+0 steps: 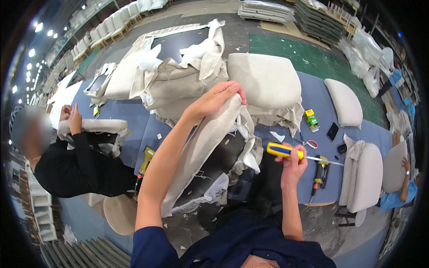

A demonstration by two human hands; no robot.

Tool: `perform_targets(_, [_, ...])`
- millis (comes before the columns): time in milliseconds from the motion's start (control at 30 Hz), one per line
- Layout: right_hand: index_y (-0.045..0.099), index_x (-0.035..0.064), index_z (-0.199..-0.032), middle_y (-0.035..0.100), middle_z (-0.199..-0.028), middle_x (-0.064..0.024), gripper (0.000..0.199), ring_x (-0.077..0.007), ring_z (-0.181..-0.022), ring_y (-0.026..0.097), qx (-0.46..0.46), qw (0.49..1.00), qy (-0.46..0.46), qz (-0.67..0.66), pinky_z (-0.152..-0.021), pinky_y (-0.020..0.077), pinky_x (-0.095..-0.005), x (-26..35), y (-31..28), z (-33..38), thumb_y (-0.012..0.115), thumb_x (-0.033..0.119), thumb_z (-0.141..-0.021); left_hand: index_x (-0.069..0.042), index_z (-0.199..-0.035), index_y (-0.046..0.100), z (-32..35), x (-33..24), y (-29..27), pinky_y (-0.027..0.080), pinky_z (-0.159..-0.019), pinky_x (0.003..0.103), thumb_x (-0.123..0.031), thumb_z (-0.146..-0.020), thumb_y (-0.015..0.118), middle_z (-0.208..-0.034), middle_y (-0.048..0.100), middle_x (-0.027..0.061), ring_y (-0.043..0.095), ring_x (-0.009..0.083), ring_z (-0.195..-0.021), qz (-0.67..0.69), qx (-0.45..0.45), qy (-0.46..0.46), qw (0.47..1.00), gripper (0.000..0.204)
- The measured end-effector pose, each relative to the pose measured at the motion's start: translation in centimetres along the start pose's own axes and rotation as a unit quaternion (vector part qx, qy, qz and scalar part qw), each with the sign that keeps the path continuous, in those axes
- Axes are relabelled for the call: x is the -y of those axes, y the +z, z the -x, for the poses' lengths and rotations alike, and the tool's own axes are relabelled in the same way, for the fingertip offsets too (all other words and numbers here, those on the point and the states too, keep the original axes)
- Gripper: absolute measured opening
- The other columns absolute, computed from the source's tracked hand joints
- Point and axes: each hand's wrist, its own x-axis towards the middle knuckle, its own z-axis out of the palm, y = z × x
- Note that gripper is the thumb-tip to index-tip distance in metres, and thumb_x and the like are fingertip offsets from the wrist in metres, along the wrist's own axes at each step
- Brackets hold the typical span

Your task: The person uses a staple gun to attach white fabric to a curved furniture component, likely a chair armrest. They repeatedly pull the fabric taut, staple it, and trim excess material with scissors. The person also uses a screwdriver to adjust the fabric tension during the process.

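- Left hand [223, 95] grips the far end of the cushion [203, 143], which is tilted on edge, its long axis slanting from upper right to lower left.
- Right hand [293, 167] grips a screwdriver [279, 149] right of the cushion, tip pointing right.
- Scissors [311, 144] on blue table [315, 96], right of the cushion.

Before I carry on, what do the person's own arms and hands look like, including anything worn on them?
The left hand and right hand are bare, with no gloves or watch to be seen. The left forearm and right forearm are uncovered too. A short navy sleeve covers the left upper arm. I see no cables or markings.
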Motion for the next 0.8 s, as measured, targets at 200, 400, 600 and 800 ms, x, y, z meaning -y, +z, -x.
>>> perform_targets(200, [0.048, 0.0005, -0.12, 0.065, -0.118, -0.03, 0.026, -0.0301, -0.095, 0.071, 0.131, 0.985, -0.106, -0.047, -0.07, 0.064, -0.0398, 1.3, 7.6, -1.9, 0.054, 0.021, -0.106, -0.001, -0.102, 0.066, 1.1, 0.7, 0.6, 0.044, -0.096, 0.03, -0.033, -0.112, 0.038, -0.102, 0.067, 0.0057, 0.059, 0.0145, -0.101, -0.097, -0.053, 0.028, 0.993, 0.044])
perform_targets(400, [0.042, 0.0025, -0.118, 0.063, -0.115, -0.032, 0.03, -0.0284, -0.079, 0.068, 0.061, 0.96, -0.271, -0.029, -0.067, 0.0602, -0.037, -2.5, 13.1, -3.4, 0.055, 0.027, -0.105, 0.001, -0.104, 0.065, 1.5, 0.0, 1.7, 0.044, -0.095, 0.031, -0.031, -0.111, 0.039, -0.099, 0.065, 0.0073, 0.058, 0.016, -0.098, -0.12, -0.077, 0.03, 0.989, 0.042])
perform_targets(600, [0.044, 0.0027, -0.122, 0.064, -0.115, -0.0264, 0.027, -0.0284, -0.089, 0.071, 0.054, 0.922, -0.382, -0.027, -0.075, 0.0602, -0.0357, 0.9, 10.3, -4.0, 0.051, 0.023, -0.106, 0.001, -0.104, 0.065, 2.4, -1.0, 2.9, 0.044, -0.093, 0.031, -0.032, -0.111, 0.038, -0.096, 0.066, 0.0092, 0.058, 0.0157, -0.096, -0.081, -0.086, -0.003, 0.993, 0.044])
perform_targets(800, [0.049, -0.0031, -0.115, 0.066, -0.109, -0.0249, 0.036, -0.0294, -0.086, 0.07, -0.029, 0.937, -0.334, 0.103, -0.073, 0.0605, -0.0338, 1.7, 11.3, -2.7, 0.051, 0.031, -0.106, -0.001, -0.105, 0.067, 4.6, 1.2, 1.8, 0.049, -0.094, 0.041, -0.025, -0.106, 0.041, -0.098, 0.069, 0.0137, 0.064, 0.0268, -0.099, -0.213, -0.134, 0.111, 0.962, 0.035])
